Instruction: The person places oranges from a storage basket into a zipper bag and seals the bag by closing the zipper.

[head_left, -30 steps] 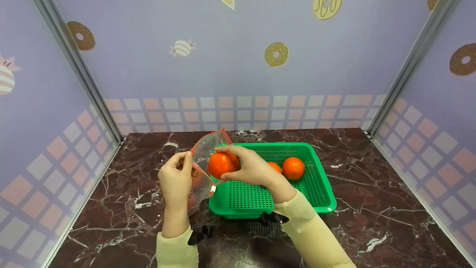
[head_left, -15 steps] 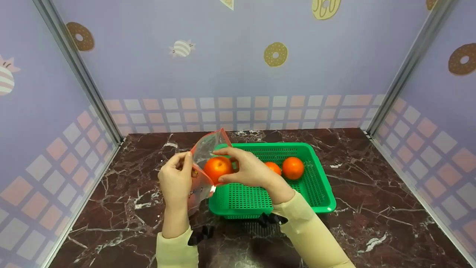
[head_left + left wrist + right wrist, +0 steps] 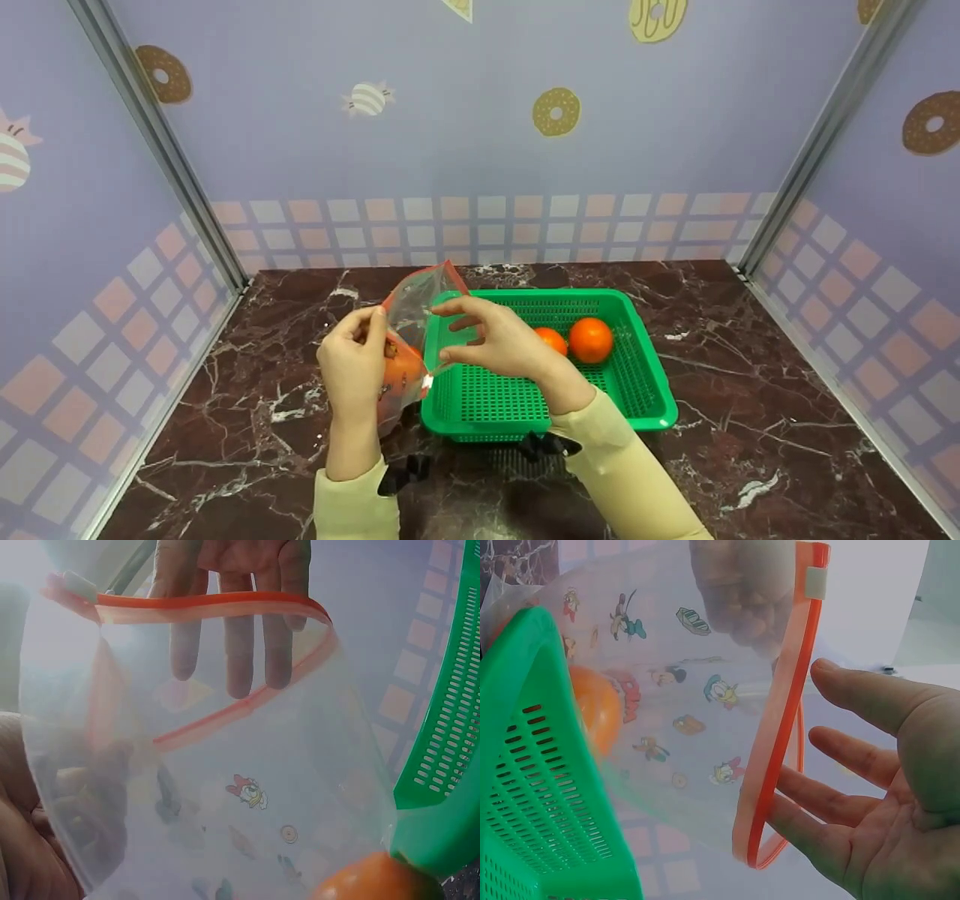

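A clear slider zip bag (image 3: pixel 411 300) with a red-orange rim and small cartoon prints hangs with its mouth open, left of the green basket. My left hand (image 3: pixel 352 367) pinches the near left part of its rim between thumb and fingers. An orange (image 3: pixel 405 369) lies inside, seen through the film; in the right wrist view this orange (image 3: pixel 596 709) is low in the bag. My right hand (image 3: pixel 499 337) is at the mouth, fingers spread and holding nothing. The left wrist view has its fingers (image 3: pixel 238 652) reaching past the rim into the mouth.
The green plastic basket (image 3: pixel 551 433) stands on the dark marbled tabletop (image 3: pixel 720 465). Two oranges (image 3: pixel 590 340) show in it, one partly behind my right hand. Patterned panels (image 3: pixel 480 135) close off the back and both sides.
The orange that my right hand held at the bag's mouth has been let go and dropped down into the bag. The right fingers have spread; the left hand keeps its place on the rim.
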`<state>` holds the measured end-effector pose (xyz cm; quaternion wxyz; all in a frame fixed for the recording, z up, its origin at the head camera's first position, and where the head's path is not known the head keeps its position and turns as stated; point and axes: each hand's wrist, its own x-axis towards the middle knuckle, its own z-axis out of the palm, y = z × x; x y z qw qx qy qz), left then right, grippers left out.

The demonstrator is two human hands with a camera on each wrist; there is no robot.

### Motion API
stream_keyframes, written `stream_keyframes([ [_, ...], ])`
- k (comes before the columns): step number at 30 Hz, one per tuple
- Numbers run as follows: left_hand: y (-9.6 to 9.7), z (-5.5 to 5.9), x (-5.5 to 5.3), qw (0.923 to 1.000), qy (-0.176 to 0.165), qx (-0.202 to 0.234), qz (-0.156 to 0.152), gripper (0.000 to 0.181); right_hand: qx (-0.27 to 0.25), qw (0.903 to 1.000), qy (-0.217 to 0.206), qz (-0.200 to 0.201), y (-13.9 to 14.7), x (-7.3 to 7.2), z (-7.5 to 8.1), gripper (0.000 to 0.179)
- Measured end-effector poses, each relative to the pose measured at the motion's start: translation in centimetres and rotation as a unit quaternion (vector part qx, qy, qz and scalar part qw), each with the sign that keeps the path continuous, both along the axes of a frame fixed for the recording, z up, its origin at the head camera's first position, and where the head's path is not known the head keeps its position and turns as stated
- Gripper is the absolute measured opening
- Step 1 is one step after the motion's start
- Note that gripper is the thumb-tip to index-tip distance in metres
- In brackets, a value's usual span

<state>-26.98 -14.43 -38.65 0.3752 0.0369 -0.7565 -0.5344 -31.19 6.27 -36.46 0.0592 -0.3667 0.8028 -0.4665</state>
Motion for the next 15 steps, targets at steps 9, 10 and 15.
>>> stream_keyframes([
  [9,-0.02,0.01,0.06,1.0000,-0.001,0.003,-0.005,0.016,0.000,1.0000,0.000,-0.003,0.19,0.25,-0.02,0.054],
  [10,-0.02,0.03,0.06,1.0000,-0.001,0.004,-0.006,0.017,0.000,1.0000,0.001,-0.004,0.23,0.30,0.01,0.054],
  [15,-0.03,0.16,0.15,1.0000,-0.005,0.004,-0.005,0.017,0.001,0.9999,0.008,-0.011,0.41,0.44,0.08,0.052],
])
